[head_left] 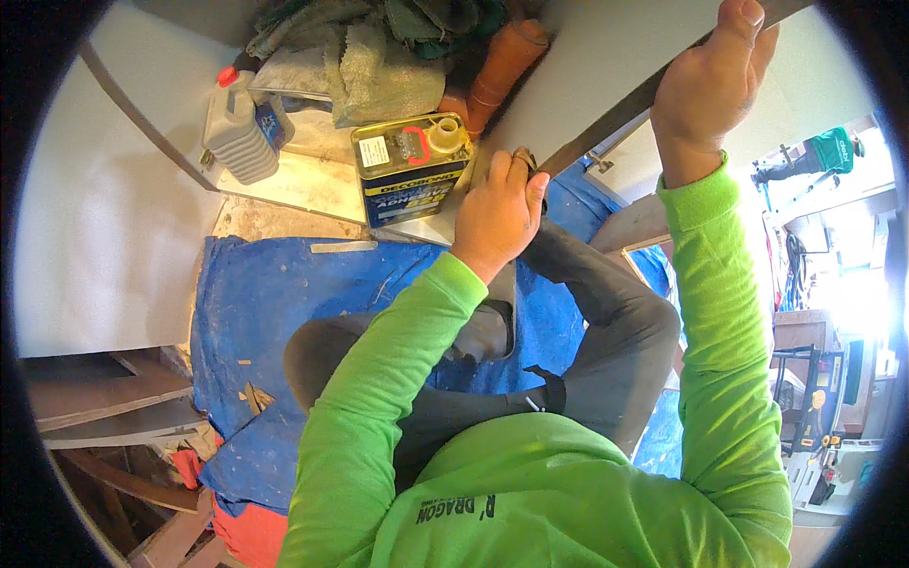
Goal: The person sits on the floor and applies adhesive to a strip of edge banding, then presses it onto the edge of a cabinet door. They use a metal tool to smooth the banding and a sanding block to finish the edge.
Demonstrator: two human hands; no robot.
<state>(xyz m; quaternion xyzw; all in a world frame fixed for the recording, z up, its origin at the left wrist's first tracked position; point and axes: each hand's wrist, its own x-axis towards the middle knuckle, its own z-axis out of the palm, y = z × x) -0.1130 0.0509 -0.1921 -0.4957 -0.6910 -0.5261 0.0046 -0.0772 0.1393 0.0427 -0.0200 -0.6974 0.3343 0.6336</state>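
A long dark strip (615,121) runs diagonally along the edge of a pale panel, from the middle up to the top right. My left hand (497,213) is closed round its lower end, where a brownish bit shows above the fingers. Farther up, my right hand (705,99) grips the strip with its thumb upward; some of its fingers are hidden behind. Just left of my left hand stands a rectangular adhesive tin (409,175), its round spout uncapped and its handle red. Both my arms are in green sleeves.
A ribbed plastic jug (241,137) with a red cap stands at the back left. Sacking (388,76) and an orange pipe (507,71) lie behind the tin. Blue sheeting (275,293) covers the floor under my bent legs. Curved wooden shelves (104,398) are at the left.
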